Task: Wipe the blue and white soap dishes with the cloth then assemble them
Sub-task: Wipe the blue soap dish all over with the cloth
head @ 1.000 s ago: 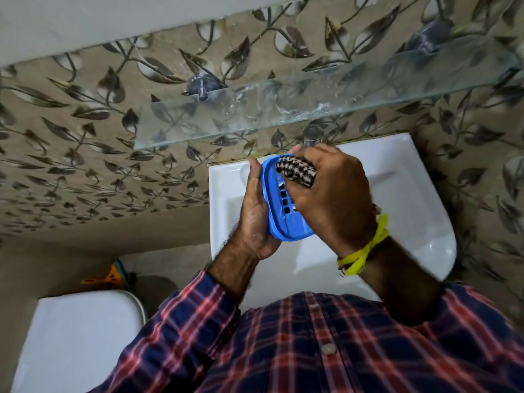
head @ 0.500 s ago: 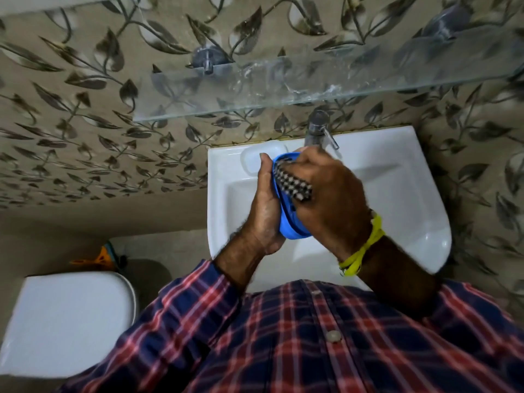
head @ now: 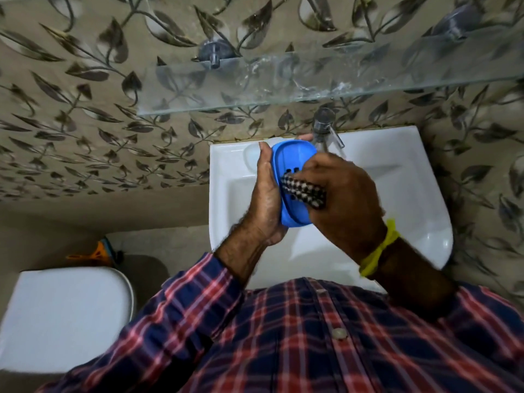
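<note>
A blue soap dish (head: 292,157) with drain slots is held on edge above the white sink (head: 411,194). My left hand (head: 265,199) grips its left rim and back, fingers wrapped behind it. My right hand (head: 346,194) is closed around a bunched black-and-white checked cloth (head: 303,191), which presses against the slotted inner face of the dish near its middle. The lower right part of the dish is hidden by my right hand. No white soap dish shows in this view.
A chrome tap (head: 326,129) stands at the back of the sink, just behind the dish. A glass shelf (head: 283,86) juts from the leaf-patterned wall above. A white toilet lid (head: 62,316) lies at lower left, with an orange object (head: 99,251) behind it.
The cloth in my right hand has slid from the top of the dish down to its middle. The dish now faces me more, and the view has tilted downward.
</note>
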`<state>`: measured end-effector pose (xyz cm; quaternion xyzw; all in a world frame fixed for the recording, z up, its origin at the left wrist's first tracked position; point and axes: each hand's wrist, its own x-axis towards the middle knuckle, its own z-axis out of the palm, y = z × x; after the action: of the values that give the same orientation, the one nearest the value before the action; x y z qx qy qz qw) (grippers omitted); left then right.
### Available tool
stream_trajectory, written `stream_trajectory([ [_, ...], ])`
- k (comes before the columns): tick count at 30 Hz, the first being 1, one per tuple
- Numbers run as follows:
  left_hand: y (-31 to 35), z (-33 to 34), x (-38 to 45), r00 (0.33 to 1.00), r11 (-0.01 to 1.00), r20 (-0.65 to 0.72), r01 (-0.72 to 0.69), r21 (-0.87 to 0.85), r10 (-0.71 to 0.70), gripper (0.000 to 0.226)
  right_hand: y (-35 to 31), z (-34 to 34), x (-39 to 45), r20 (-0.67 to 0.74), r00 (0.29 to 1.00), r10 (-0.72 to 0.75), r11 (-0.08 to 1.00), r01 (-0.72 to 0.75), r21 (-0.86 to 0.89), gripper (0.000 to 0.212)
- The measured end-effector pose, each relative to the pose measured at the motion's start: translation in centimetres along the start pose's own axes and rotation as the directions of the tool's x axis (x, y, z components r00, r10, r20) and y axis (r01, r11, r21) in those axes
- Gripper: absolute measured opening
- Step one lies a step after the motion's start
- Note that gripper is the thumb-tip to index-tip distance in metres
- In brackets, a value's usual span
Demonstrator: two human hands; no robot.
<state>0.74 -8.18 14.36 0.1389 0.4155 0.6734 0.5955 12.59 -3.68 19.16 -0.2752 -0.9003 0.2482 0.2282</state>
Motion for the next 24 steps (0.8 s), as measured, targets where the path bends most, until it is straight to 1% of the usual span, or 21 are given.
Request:
stream_trajectory([
  [1, 0.1, -0.1, 0.1, 1.000, 1.000, -0.004, 0.006, -0.012, -0.006, 0.081, -0.2, 0.2, 0.2, 0.014, 1.000, 0.001, 1.000, -0.002, 0.020, 0.030],
  [4, 0.9, -0.7, 0.3, 1.000, 1.000, -0.015, -0.004, -0.014, 0.004, 0.080, -0.4, 0.3, -1.2, 0.191, 0.977, -0.091, 0.996, 0.090, 0.015, 0.027],
  [5, 1.0, -0.7, 0.3, 1.000, 1.000, -0.021, -0.010, 0.001, 0.010, 0.079, -0.1, 0.0, -1.3, 0.217, 0.973, -0.078, 0.997, 0.080, 0.001, 0.028],
  [7, 0.7, -0.3, 0.4, 0.999, 1.000, -0.037, -0.012, 0.012, 0.012, 0.079, 0.5, -0.5, -0.6, 0.156, 0.988, -0.013, 1.000, 0.015, -0.013, 0.029],
  [8, 0.7, -0.1, 0.3, 0.999, 1.000, -0.047, -0.006, 0.003, 0.006, 0.078, 0.4, -0.6, -0.2, 0.121, 0.993, -0.007, 1.000, 0.009, -0.019, 0.027],
  [9, 0.7, 0.0, 0.3, 0.998, 1.000, -0.055, -0.001, -0.006, 0.000, 0.078, 0.1, -0.6, 0.0, 0.128, 0.991, -0.025, 0.999, 0.029, -0.027, 0.027],
  [11, 1.1, -0.3, 0.4, 0.999, 1.000, -0.045, -0.007, -0.002, 0.007, 0.079, -0.5, -0.7, -0.6, 0.230, 0.970, -0.080, 0.993, 0.097, -0.065, 0.027],
  [12, 1.3, -0.4, 0.5, 0.999, 1.000, -0.030, -0.018, 0.007, 0.018, 0.079, -0.6, -0.9, -0.9, 0.260, 0.962, -0.078, 0.989, 0.108, -0.103, 0.026],
  [13, 1.4, -0.4, 0.5, 1.000, 1.000, -0.021, -0.020, 0.013, 0.020, 0.080, -0.5, -1.2, -1.0, 0.258, 0.965, -0.049, 0.985, 0.090, -0.148, 0.024],
  [16, 1.1, 0.0, 0.5, 0.999, 1.000, -0.051, 0.007, 0.010, -0.006, 0.079, 0.1, -1.5, 0.5, 0.125, 0.990, 0.066, 0.974, -0.037, -0.222, 0.014],
  [17, 1.1, 0.2, 0.6, 0.998, 1.000, -0.057, 0.016, 0.003, -0.016, 0.079, -0.2, -1.4, 0.8, 0.104, 0.992, 0.065, 0.974, -0.040, -0.225, 0.015],
  [18, 1.3, 0.2, 0.5, 0.998, 1.000, -0.060, 0.020, -0.014, -0.021, 0.080, -0.6, -1.2, 0.8, 0.116, 0.993, 0.032, 0.974, -0.005, -0.226, 0.017],
  [20, 2.0, 0.0, 0.7, 0.998, 0.999, -0.057, -0.003, -0.036, 0.001, 0.082, -1.2, -0.8, 0.0, 0.183, 0.982, -0.046, 0.972, 0.086, -0.219, 0.020],
  [21, 2.2, 0.0, 0.8, 0.998, 0.999, -0.055, -0.023, -0.033, 0.021, 0.081, -1.2, -0.9, -0.4, 0.195, 0.980, -0.044, 0.971, 0.088, -0.224, 0.020],
  [22, 2.2, 0.1, 0.8, 0.998, 0.999, -0.057, -0.031, -0.029, 0.029, 0.079, -1.0, -1.0, -0.4, 0.178, 0.984, -0.012, 0.966, 0.057, -0.251, 0.018],
  [24, 1.6, 0.6, 0.5, 0.996, 1.000, -0.093, -0.007, -0.015, 0.005, 0.079, -0.3, -1.0, 0.7, 0.055, 0.997, 0.053, 0.953, -0.034, -0.302, 0.015],
])
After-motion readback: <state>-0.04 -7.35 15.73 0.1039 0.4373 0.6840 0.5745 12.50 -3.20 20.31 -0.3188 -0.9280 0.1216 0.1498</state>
